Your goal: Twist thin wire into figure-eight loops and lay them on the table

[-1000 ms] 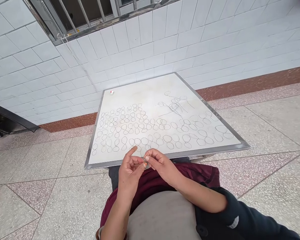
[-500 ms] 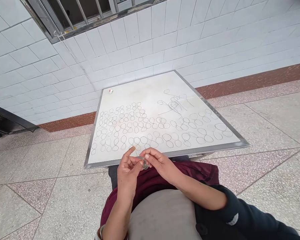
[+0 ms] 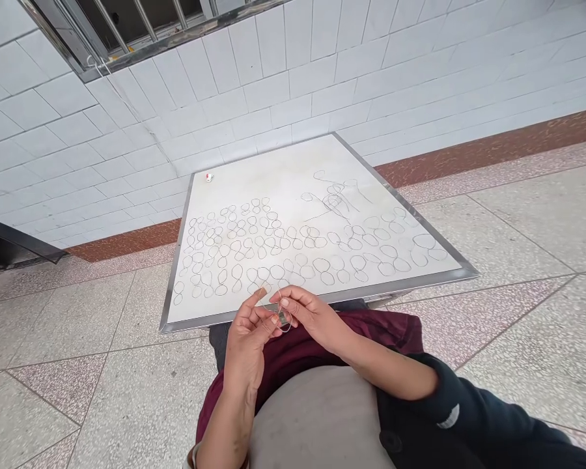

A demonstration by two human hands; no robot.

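Far left, the speckled floor [image 3: 73, 322] is spread wide, backed by the tiled wall [image 3: 249, 111], and now the board [image 3: 273, 156] is reached: its metal left edge is slanted toward the wall, and a small red-and-white item [image 3: 209, 177] is set near the far left corner. Rows of thin loops, many paired like an 8, are strung across the nearer part. And into the thick of it! The left hand [image 3: 247, 329] is held half-curled, its index finger raised, a wire loop [image 3: 290, 326] nipped by thumb and fingertips. That wire is suspended between the 2 hands, right at the board's near edge; its long axis is tilted, the rounded lower end aimed at the body and slightly right, the upper strands aimed at the board. By the right hand [image 3: 315, 316] it is pinched too, thumb pressed to index finger with hardly a gap. Below, maroon cloth [image 3: 385, 332] is draped close by. Farther right, a tangle of thin lines [image 3: 334, 200] is seen on the board, and past its oblique right edge more open floor is shown.
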